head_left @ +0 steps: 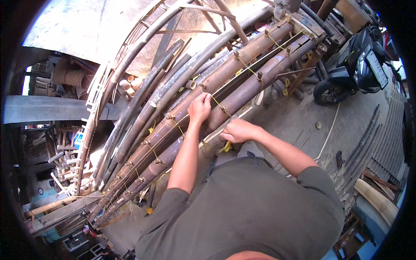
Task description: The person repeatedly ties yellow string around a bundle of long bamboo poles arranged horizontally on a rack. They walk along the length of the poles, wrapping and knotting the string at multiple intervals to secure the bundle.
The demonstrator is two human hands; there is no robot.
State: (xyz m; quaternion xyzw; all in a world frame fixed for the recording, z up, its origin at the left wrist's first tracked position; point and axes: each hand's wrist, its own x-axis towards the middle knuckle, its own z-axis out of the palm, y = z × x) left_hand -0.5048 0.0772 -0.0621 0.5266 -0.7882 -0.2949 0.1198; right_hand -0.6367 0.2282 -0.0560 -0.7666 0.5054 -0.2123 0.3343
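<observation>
The left hand [199,108] pinches a thin yellow cord [215,102] against a smooth brown bamboo pole [242,58], its grip closed on the strand. Just below, the right hand [236,131] is fisted around frayed yellow cord ends beside a pale split strip [225,125]. Beyond both grips, round knotted poles lie bundled side by side, with a dark scooter [355,65] on the gritty ground to the right.

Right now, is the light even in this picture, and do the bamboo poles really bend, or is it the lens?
In the head view the light is uneven: the ground at the top is washed out by glare, while the shed on the left lies in shadow. The bamboo poles curve toward the rim, which is partly fisheye bending; the corners are black. The left hand and right hand look sharp.
</observation>
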